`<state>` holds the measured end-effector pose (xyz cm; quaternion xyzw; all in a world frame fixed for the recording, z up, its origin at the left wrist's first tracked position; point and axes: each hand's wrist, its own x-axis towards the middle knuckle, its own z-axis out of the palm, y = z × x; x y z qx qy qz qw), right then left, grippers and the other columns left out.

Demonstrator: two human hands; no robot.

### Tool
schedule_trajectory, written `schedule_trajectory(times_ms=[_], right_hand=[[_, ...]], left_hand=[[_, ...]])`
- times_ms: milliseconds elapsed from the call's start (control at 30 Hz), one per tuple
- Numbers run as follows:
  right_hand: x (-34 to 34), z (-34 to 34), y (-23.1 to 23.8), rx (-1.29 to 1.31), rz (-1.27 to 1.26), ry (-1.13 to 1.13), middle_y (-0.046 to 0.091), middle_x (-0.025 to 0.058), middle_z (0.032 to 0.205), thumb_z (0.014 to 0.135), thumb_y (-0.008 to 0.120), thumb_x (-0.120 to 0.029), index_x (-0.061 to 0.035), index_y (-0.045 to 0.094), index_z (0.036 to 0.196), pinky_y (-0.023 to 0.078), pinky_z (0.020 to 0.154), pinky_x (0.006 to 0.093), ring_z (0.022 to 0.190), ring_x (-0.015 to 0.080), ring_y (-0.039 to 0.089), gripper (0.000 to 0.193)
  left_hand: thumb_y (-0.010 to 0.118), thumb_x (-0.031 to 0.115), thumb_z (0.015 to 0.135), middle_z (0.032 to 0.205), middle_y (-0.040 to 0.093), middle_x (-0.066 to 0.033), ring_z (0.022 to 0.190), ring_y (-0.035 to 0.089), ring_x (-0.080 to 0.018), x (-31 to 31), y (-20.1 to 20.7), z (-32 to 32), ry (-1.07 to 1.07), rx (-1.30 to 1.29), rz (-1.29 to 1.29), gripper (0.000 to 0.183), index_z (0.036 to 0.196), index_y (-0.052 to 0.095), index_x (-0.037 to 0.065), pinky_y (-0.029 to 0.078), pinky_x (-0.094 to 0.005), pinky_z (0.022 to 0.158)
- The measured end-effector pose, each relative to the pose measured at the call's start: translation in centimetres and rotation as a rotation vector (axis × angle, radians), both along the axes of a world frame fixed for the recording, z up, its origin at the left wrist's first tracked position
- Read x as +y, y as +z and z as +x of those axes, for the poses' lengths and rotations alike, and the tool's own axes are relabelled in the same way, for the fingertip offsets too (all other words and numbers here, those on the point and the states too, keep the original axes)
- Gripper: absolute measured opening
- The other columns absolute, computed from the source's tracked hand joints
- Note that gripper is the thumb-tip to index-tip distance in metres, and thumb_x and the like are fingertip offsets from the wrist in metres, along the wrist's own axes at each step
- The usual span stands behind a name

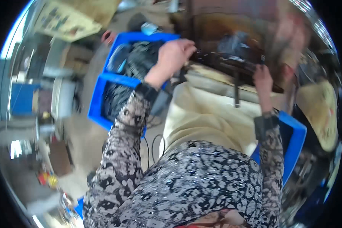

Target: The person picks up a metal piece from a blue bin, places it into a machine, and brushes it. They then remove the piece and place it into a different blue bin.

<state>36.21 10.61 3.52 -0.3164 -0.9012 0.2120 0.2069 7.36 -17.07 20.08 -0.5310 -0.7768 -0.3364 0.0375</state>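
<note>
My left hand (173,57) is curled over the left end of a dark curved bar (224,62) that runs along the edge of a brown bench ahead of me. My right hand (263,78) reaches up to the same bar farther right, fingers against it. The blur hides whether it grips. Both forearms wear grey-and-black patterned sleeves with dark cuffs. A thin dark rod (236,91) hangs down from the bar between my hands, over my cream-coloured apron or skirt (205,114).
Two blue plastic crates (97,102) holding dark cables and parts stand at my left, just beyond my left forearm. Another blue crate (298,140) sits by my right elbow. A cluttered floor with boxes and small items lies far left. A pale round cushion (319,110) is at right.
</note>
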Motion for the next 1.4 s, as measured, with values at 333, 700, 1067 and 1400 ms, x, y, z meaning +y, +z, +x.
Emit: schedule_trajectory(times_ms=[333, 700, 1067, 1400], right_hand=[[-2.7, -2.4, 3.1, -0.243, 0.049, -0.219, 0.063, 0.0227, 0.077, 0.099, 0.043, -0.030, -0.0101, 0.054, 0.103, 0.047, 0.061, 0.0530, 0.075, 0.0424, 0.062, 0.023], [-5.6, -3.9, 5.9, -0.235, 0.134, -0.436, 0.064, 0.0256, 0.087, 0.099, 0.041, -0.034, -0.0095, 0.052, 0.103, 0.045, 0.067, 0.0567, 0.081, 0.0464, 0.061, 0.027], [-6.8, -3.3, 8.0, -0.242, 0.171, -0.449, 0.064, 0.0259, 0.084, 0.099, 0.042, -0.036, -0.0099, 0.052, 0.106, 0.045, 0.065, 0.0579, 0.079, 0.0466, 0.061, 0.029], [-7.4, -3.2, 8.2, -0.213, 0.183, -0.441, 0.063, 0.0263, 0.082, 0.099, 0.042, -0.034, -0.0082, 0.052, 0.101, 0.043, 0.064, 0.0576, 0.078, 0.0468, 0.060, 0.028]], left_hand=[[0.058, 0.028, 0.083, 0.094, 0.069, -0.0141, 0.093, 0.066, -0.0342, -15.6, -10.1, -12.3, 0.591, -0.013, -0.613, 0.024, 0.097, 0.073, 0.016, 0.053, -0.0446, 0.078], [0.060, 0.026, 0.080, 0.107, 0.067, -0.0169, 0.103, 0.063, -0.0367, -11.4, -18.7, -12.6, 0.782, -0.206, -0.725, 0.028, 0.101, 0.070, 0.010, 0.052, -0.0426, 0.086], [0.057, 0.027, 0.083, 0.107, 0.067, -0.0152, 0.103, 0.063, -0.0342, -8.2, -16.4, -10.9, 0.674, -0.325, -0.520, 0.027, 0.103, 0.069, 0.014, 0.052, -0.0434, 0.086], [0.059, 0.017, 0.079, 0.106, 0.066, -0.0206, 0.102, 0.062, -0.0358, -7.2, -20.4, -11.9, 0.830, -0.376, -0.340, 0.029, 0.106, 0.062, 0.006, 0.050, -0.0450, 0.087]])
